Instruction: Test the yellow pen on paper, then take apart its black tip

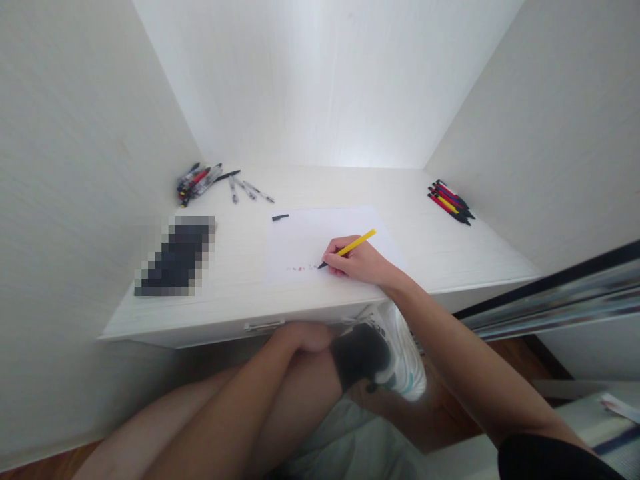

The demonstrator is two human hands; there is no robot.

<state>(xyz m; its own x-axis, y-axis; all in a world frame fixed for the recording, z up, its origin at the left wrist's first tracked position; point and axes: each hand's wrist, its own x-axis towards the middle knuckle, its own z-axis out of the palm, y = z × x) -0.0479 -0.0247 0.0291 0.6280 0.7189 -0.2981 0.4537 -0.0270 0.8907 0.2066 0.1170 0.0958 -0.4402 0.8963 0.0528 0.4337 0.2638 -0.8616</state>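
My right hand [353, 261] is closed around a yellow pen [357, 243]. The pen's dark tip touches or nearly touches a white sheet of paper [315, 233]. A row of small dark and reddish marks [300, 269] runs across the sheet, ending at the tip. A black pen cap [281, 217] lies near the paper's upper left corner. Below the desk edge, my left hand [315, 337] rests on my lower leg by the black sock [363, 353]; its fingers are mostly hidden.
At the back left of the white desk [240, 267] is a pile of pens [197, 181], beside several clear pens [245, 189]. A pixelated dark object [177, 257] lies at left. Several coloured pens [450, 201] sit at right. White panels [320, 87] enclose the desk.
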